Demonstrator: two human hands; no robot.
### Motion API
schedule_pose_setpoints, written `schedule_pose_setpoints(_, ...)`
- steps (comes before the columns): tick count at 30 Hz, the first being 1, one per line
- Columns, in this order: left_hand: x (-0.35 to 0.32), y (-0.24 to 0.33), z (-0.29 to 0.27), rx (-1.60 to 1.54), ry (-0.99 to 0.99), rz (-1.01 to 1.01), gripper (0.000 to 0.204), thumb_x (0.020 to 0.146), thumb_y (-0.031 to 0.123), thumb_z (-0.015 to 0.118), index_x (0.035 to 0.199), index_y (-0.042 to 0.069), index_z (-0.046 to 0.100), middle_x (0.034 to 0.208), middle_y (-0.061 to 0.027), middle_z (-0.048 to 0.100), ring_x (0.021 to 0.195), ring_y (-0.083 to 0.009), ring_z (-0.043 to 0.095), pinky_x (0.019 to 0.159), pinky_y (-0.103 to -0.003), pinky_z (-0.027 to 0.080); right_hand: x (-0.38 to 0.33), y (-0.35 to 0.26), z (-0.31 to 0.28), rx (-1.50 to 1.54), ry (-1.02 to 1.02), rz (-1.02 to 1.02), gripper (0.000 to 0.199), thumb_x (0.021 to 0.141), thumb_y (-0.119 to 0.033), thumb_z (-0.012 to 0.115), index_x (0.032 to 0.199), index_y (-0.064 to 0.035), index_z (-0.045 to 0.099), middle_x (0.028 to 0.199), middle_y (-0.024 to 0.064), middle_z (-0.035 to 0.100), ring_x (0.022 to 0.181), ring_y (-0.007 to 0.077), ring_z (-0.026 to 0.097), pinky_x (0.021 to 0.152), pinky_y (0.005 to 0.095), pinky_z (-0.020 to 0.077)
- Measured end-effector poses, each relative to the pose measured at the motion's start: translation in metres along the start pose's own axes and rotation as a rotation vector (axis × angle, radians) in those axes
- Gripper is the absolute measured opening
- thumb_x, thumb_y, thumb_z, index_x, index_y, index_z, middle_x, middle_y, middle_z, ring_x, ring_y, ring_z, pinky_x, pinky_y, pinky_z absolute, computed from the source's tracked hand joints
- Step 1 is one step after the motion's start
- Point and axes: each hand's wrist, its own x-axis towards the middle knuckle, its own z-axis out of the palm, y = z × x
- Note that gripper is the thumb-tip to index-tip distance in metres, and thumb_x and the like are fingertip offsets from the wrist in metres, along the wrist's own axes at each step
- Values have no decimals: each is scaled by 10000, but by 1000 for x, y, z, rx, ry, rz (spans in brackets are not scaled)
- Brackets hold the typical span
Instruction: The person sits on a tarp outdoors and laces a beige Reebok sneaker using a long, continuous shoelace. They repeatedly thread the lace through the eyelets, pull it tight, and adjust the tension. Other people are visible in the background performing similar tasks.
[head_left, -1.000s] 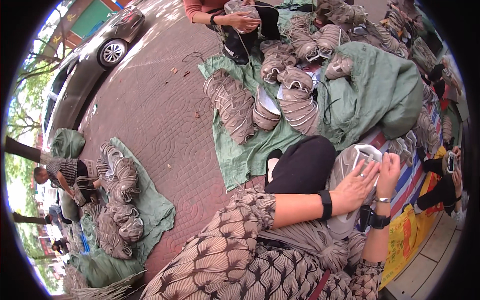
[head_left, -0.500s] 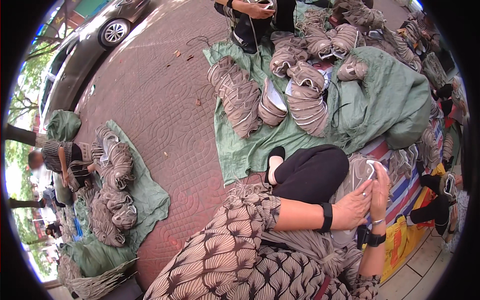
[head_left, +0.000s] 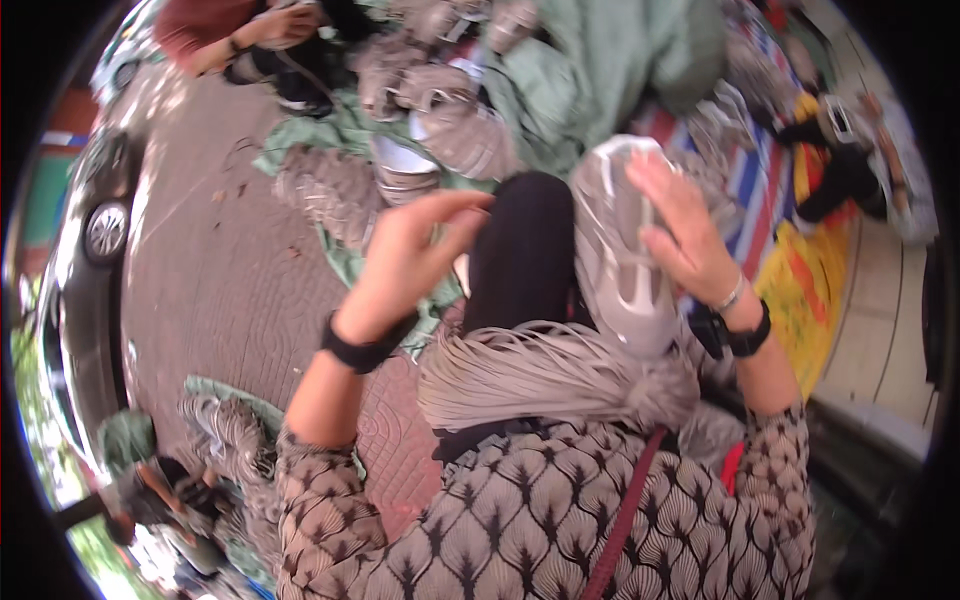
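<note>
My right hand (head_left: 685, 230) grips a pale grey bundle wrapped in clear plastic (head_left: 620, 250), held upright above my lap. My left hand (head_left: 415, 250) is raised beside it, fingers curled, not touching the bundle and holding nothing I can see. A thick hank of beige cord (head_left: 540, 375) lies across my lap, below the bundle. My bent knee in black trousers (head_left: 520, 250) sits between the two hands. Both wrists carry black bands.
Several coils of beige rope (head_left: 330, 190) lie on a green tarp (head_left: 590, 60) ahead. Another person in red (head_left: 230, 35) works at the far left top. A second person (head_left: 150, 490) sits with rope at lower left. A dark car (head_left: 90, 250) stands left. A striped mat (head_left: 760, 170) is at right.
The view has swung and closed in on my lap. My left hand has come off the bundle and risen to the left; my right hand has lifted the wrapped bundle higher.
</note>
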Motion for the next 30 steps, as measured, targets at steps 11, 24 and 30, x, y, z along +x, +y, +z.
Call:
schedule_pose_setpoints(11,-21,18,41,-105,-299,12,192,879,9,667,1070,5,687,993,-68,701,939,-153,647,835,-290,499,-76,-44,8,362,-84,76,95,859,-88,655,946,-51,657,1022,79,637,966,253,605,896,371,448)
schedule_pose_setpoints(24,-3,84,34,-809,-870,-368,165,1006,143,501,901,19,476,681,-11,528,594,-77,487,574,-244,418,-105,-89,-9,643,46,224,203,941,-154,602,1065,4,632,959,115,654,886,243,643,778,331,505)
schedule_pose_setpoints(30,-21,118,-39,-404,-907,-31,163,977,117,581,998,-25,657,740,-49,623,574,-56,504,495,-253,385,-69,-106,-64,1319,-474,-125,213,995,-112,532,1016,60,657,871,143,704,697,235,682,615,310,534)
